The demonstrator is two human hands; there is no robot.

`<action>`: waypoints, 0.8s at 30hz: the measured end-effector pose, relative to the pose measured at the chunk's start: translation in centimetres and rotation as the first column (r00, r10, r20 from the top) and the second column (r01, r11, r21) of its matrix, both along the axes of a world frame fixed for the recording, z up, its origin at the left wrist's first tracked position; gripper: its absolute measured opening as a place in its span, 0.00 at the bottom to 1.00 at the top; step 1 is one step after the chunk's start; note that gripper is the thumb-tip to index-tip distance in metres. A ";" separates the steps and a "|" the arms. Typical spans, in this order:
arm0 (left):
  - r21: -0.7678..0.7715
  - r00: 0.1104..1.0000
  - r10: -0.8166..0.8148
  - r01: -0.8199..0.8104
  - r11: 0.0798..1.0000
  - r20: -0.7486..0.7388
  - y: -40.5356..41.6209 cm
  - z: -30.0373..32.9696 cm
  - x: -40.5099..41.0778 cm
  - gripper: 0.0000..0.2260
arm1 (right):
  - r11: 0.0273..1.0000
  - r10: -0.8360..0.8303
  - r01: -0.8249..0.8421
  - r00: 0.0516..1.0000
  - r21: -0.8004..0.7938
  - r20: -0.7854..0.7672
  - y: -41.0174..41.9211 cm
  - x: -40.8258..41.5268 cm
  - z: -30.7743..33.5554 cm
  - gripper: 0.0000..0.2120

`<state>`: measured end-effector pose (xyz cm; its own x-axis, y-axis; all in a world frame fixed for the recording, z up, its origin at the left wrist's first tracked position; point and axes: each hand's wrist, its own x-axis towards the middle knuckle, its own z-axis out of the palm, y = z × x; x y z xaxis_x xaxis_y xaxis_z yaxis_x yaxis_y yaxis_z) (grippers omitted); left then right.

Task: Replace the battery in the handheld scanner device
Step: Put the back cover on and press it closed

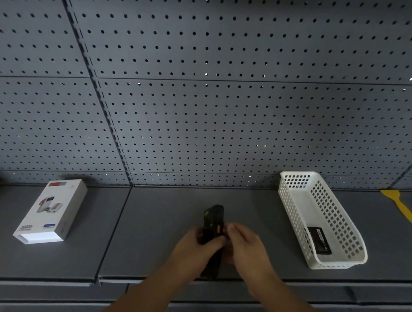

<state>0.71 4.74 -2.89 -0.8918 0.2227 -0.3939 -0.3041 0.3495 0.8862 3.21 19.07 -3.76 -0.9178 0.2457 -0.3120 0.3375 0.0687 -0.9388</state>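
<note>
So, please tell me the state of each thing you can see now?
Scanner: held upright over the shelf by both hands.
Left hand: gripping the scanner.
Right hand: fingers on its side.
White basket: holds a black battery.
Boxed power bank: lying flat.
Yellow scraper: lying untouched.

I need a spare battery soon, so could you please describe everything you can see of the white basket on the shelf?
The white basket is a long, narrow plastic tray with walls pierced by square holes and a solid floor. It stands upright on the grey shelf, to the right of the hands, its far end near the pegboard wall. Inside, toward the near end, lies one flat black battery with a label. Neither hand touches the basket.
</note>
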 end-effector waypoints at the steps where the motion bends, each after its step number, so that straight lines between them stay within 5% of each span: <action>1: 0.004 1.000 0.030 -0.030 1.000 0.007 0.1 0.1 0.0 0.15 | 0.999 0.007 -0.007 1.000 -0.050 -0.003 -0.1 -0.1 0.2 0.17; 3: 0.028 0.993 0.111 -0.112 0.993 0.040 0.1 0.1 0.0 0.12 | 0.997 0.035 -0.035 0.999 -0.074 0.001 -0.2 -0.1 0.8 0.15; 6: 0.185 0.932 0.278 -0.323 0.928 0.232 0.3 0.1 0.1 0.15 | 0.992 0.082 -0.084 0.996 0.090 0.018 0.1 -0.2 0.5 0.09; 8: 0.232 0.907 0.323 -0.387 0.892 0.270 0.5 0.1 0.1 0.16 | 0.982 0.107 -0.119 0.990 0.144 0.086 0.2 -0.3 0.2 0.13; 13: 0.272 0.924 0.284 -0.351 0.896 0.256 0.8 0.9 0.1 0.13 | 0.990 0.141 -0.135 0.978 -0.049 0.154 0.0 -0.6 -0.3 0.11; 24: -0.065 0.978 0.208 -0.206 0.976 0.029 -1.0 -1.2 -1.6 0.10 | 0.989 0.034 -0.054 0.989 0.134 0.147 1.1 -1.5 -2.1 0.06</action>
<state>-0.94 3.70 -4.04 -0.9013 0.0092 -0.4332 -0.4064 0.3286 0.8526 1.75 20.18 -5.86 -0.8767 0.2556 -0.4076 0.4621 0.2114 -0.8613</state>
